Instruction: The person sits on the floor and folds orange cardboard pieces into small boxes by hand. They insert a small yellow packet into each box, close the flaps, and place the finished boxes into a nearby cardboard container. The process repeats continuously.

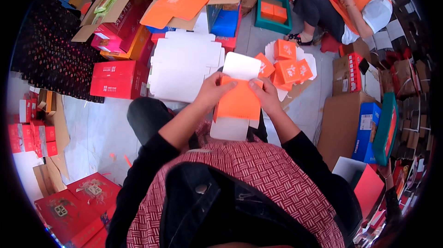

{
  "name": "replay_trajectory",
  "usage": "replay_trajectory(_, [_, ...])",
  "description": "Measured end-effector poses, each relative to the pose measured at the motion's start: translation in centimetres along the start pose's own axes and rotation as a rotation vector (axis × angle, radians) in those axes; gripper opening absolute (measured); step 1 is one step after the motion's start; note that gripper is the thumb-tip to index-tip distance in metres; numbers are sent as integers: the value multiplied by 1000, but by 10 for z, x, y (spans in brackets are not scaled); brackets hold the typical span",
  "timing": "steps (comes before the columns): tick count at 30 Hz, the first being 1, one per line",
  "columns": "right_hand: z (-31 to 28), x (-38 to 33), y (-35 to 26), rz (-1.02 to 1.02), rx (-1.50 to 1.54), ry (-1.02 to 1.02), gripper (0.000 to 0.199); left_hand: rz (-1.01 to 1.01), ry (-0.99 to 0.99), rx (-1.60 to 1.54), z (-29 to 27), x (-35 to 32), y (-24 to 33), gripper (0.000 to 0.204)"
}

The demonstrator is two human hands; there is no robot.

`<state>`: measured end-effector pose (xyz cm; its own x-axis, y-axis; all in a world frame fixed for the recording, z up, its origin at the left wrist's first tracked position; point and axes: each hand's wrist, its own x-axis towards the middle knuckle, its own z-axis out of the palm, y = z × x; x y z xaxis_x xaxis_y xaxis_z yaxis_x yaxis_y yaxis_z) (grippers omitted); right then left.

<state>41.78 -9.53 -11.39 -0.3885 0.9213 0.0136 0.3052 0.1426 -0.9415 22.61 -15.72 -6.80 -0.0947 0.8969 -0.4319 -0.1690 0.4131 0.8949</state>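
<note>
Between my two hands is an orange folding carton [238,102], with a white flap sticking out at its far end and another at its near end. My left hand [214,90] grips its left edge, thumb on top. On the opposite edge my right hand [266,94] holds it in the same way, fingers mostly hidden beneath. Just beyond my right hand, several small orange boxes [288,70] lie on a white sheet of card. Flat white carton blanks [182,65] are stacked beyond my left hand.
Flat orange blanks [177,0] lie on open cardboard boxes ahead. A red box [120,79] stands at the left, decorated red boxes [94,192] at lower left. A co-worker in an orange vest [357,1] sits at far right near a green tray [259,15]. Cartons [341,123] line the right.
</note>
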Motion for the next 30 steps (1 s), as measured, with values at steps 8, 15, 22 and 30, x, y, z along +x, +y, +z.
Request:
replay_trajectory(8, [-14,15,-36,121,536,-32,58,-32,-22,11,-3,4,6,42])
replay_trajectory(15, [-21,14,-34,207,710,-344,68,147,20,417,-12,7,-6,50])
replay_trajectory(22, [-19,-2,-47,70,652,-285,61,383,42,160,-1,-10,1,69])
replay_trajectory(30, [-20,-35,-22,-159,274,-8,41,536,-11,232,3,-31,-1,65])
